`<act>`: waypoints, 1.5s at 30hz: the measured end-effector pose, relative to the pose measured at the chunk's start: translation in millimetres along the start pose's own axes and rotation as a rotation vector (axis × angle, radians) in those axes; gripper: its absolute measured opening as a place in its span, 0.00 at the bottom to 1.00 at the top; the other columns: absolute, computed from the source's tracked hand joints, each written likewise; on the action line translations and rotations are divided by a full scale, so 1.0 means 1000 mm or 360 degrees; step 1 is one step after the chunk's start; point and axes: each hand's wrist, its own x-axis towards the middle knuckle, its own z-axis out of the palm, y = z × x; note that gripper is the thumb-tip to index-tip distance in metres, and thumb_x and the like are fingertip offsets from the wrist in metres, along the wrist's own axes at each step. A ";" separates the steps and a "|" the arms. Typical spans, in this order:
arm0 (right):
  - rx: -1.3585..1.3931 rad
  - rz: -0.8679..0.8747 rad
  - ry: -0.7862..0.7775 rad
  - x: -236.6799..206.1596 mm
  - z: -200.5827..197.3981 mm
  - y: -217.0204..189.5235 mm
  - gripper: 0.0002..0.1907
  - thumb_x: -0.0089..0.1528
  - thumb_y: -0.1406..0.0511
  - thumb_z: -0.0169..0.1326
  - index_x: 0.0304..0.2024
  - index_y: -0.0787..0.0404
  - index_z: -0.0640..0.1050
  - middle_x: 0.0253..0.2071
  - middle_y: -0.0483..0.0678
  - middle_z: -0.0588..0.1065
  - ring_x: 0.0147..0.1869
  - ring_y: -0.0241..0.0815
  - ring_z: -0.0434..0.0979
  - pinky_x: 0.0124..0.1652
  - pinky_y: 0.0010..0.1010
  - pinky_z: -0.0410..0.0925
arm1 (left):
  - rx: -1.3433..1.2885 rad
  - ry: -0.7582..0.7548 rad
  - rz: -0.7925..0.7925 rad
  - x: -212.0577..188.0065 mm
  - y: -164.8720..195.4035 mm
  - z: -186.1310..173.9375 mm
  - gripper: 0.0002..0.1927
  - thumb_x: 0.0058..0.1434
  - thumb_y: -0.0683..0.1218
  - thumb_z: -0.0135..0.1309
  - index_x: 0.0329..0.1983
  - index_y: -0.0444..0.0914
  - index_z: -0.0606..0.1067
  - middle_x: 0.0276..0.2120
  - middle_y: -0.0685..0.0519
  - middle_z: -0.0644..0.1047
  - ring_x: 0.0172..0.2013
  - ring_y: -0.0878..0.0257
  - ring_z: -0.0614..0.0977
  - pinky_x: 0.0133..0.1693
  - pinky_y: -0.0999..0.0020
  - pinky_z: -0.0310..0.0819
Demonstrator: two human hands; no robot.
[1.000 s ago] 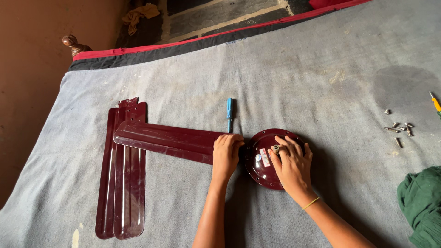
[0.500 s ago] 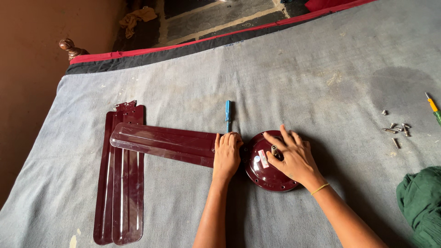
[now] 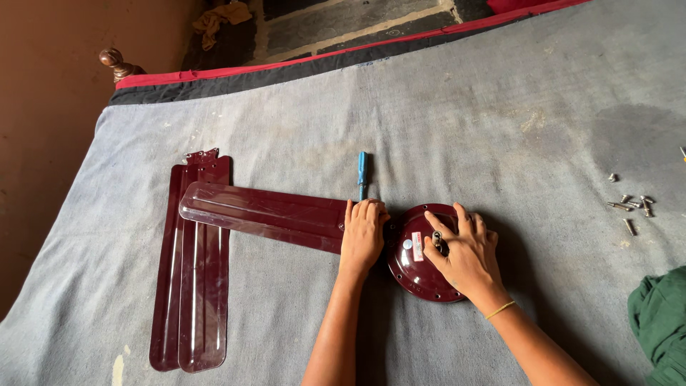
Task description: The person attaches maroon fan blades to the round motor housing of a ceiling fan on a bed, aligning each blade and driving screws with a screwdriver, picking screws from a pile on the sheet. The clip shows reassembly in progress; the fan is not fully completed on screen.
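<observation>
Left hand (image 3: 362,236) is pressing flat and open on the one maroon blade (image 3: 264,214) butted against the motor hub (image 3: 418,261) on the bed, right hand (image 3: 461,256) is pinching something at its centre shaft (can't tell what), two blades (image 3: 191,286) and screws (image 3: 630,207) are still lying unfitted.

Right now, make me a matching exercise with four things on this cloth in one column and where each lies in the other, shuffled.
Things:
1. screwdriver
2. screws
3. green cloth
4. stacked blades

Places:
A. far right, near the edge
B. far left, lying lengthwise
C. just beyond the left hand
D. lower right corner

Pairs: 1-C, 2-A, 3-D, 4-B
</observation>
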 end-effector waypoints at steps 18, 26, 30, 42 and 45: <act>0.0011 -0.0043 0.0084 -0.001 -0.001 0.001 0.29 0.61 0.47 0.49 0.65 0.37 0.73 0.70 0.61 0.63 0.68 0.66 0.63 0.59 0.61 0.59 | -0.0416 0.0109 0.0118 0.007 -0.005 -0.011 0.03 0.61 0.43 0.59 0.37 0.40 0.80 0.35 0.56 0.80 0.42 0.54 0.79 0.54 0.52 0.68; -0.0036 -0.0023 0.0024 0.000 0.001 0.003 0.29 0.62 0.46 0.47 0.66 0.36 0.72 0.72 0.62 0.61 0.70 0.67 0.62 0.61 0.62 0.58 | -0.0455 0.0040 -0.0101 0.001 0.001 -0.009 0.05 0.57 0.43 0.62 0.36 0.43 0.83 0.35 0.57 0.82 0.36 0.58 0.79 0.42 0.64 0.74; -0.0040 -0.0026 0.0027 0.000 0.000 0.003 0.29 0.62 0.45 0.47 0.66 0.36 0.71 0.71 0.62 0.61 0.70 0.67 0.62 0.60 0.62 0.58 | -0.0360 0.0049 -0.0132 0.002 0.000 -0.006 0.05 0.56 0.44 0.63 0.35 0.43 0.83 0.35 0.57 0.83 0.37 0.57 0.80 0.43 0.63 0.74; -0.0033 -0.0038 0.0024 0.000 -0.001 0.003 0.30 0.62 0.45 0.47 0.66 0.37 0.71 0.72 0.62 0.60 0.69 0.68 0.62 0.60 0.63 0.58 | -0.0214 -0.0041 0.0113 0.005 0.000 -0.010 0.04 0.59 0.43 0.58 0.35 0.43 0.82 0.32 0.58 0.83 0.43 0.60 0.82 0.65 0.50 0.63; -0.0032 -0.0041 0.0030 0.000 0.000 0.003 0.30 0.62 0.45 0.47 0.67 0.38 0.71 0.72 0.62 0.60 0.69 0.68 0.63 0.60 0.63 0.58 | -0.0149 -0.0064 0.0120 0.005 0.000 -0.010 0.04 0.57 0.43 0.58 0.34 0.42 0.82 0.31 0.56 0.83 0.41 0.59 0.83 0.64 0.50 0.64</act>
